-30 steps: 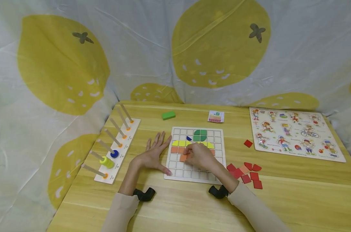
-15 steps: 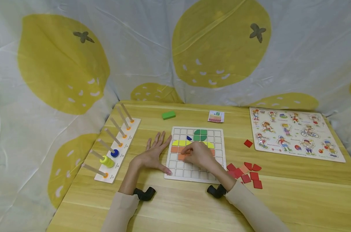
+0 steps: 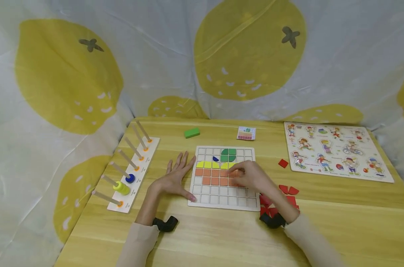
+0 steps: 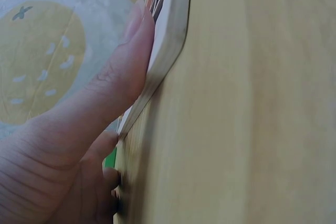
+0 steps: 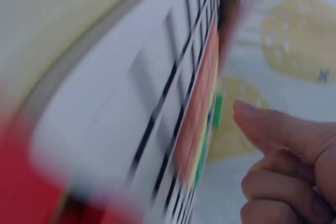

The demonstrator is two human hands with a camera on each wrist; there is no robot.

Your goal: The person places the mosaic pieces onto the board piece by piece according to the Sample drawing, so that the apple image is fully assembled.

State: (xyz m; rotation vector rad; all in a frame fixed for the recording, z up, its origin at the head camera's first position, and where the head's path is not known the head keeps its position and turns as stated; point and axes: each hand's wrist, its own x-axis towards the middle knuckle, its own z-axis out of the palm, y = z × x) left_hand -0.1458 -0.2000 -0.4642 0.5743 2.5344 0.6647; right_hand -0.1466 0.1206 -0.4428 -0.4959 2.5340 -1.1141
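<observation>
A white gridded board [image 3: 213,202] lies in the middle of the table. Its cells hold green leaf-like pieces [image 3: 228,155], a small blue piece [image 3: 215,158], a row of yellow pieces [image 3: 208,164], and two rows of orange squares [image 3: 215,181]. My left hand [image 3: 173,183] has its fingers spread at the board's left side, the thumb resting on the near left corner. Over the right part of the orange rows is my right hand [image 3: 253,176], thumb and index fingertip apart. In the right wrist view, no piece shows in its fingers [image 5: 273,129].
Red pieces [image 3: 292,191] lie right of the board, partly behind the right wrist. A lone red square [image 3: 283,163] is farther back. A pattern card [image 3: 246,133] and green block [image 3: 192,133] lie behind. Left stands a peg rack [image 3: 154,144]; right, a sports-figure puzzle [image 3: 317,157].
My right hand has let go of the orange square near the row's left end and moved right, uncovering more orange squares. The left hand stays at the board's edge.
</observation>
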